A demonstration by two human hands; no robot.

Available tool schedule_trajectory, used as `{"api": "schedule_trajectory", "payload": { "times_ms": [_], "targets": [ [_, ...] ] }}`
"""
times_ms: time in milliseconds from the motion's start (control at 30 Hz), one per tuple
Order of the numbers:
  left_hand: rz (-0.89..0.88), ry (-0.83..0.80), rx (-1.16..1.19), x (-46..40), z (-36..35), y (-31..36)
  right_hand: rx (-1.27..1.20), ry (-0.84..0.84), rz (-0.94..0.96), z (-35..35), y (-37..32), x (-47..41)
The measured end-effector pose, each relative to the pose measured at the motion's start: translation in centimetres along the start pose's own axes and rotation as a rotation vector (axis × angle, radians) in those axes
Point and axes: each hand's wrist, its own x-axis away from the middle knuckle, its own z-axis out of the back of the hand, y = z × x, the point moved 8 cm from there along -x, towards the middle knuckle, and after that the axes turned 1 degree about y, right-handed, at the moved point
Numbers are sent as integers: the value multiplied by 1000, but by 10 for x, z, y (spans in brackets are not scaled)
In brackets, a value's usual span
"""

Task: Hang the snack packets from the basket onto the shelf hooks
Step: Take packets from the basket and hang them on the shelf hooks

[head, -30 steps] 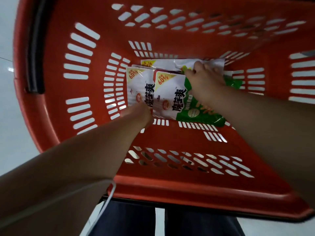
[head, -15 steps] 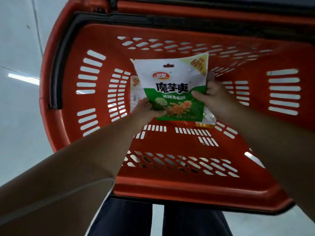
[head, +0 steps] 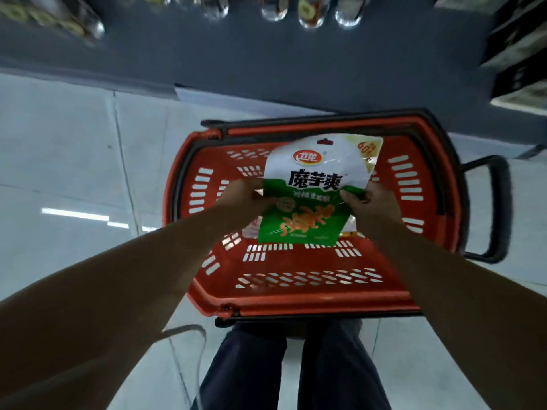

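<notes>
A white and green snack packet [head: 313, 196] is held upright above the red basket [head: 296, 300], its hang hole at the top. My left hand [head: 242, 196] pinches its left edge and my right hand [head: 370, 202] grips its right edge. More packets [head: 251, 230] lie on the basket floor, mostly hidden behind the held one. The shelf's dark base [head: 266, 63] runs across the top of the view, with hanging goods [head: 307, 10] blurred above it; no hooks show clearly.
The basket stands on a pale tiled floor [head: 74, 173] in front of my legs [head: 290, 365]. Its black handle [head: 494, 208] sticks out to the right. Another shelf unit [head: 521, 54] is at the upper right.
Both hands took the packet off the basket floor and lifted it above the basket. The view pulled back and up, bringing floor and shelf base into sight.
</notes>
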Motion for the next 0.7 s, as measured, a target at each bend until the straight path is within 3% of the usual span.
{"api": "schedule_trajectory", "payload": {
  "times_ms": [167, 367, 700],
  "targets": [
    [-120, 38, -48, 48, 68, 93, -2, 99, 146, 68, -105, 43],
    [-231, 114, 154, 129, 153, 188, -83, 165, 254, 155, -229, 117],
    [-540, 128, 61, 337, 296, 398, -189, 306, 510, 315, -433, 306]
  ]
}}
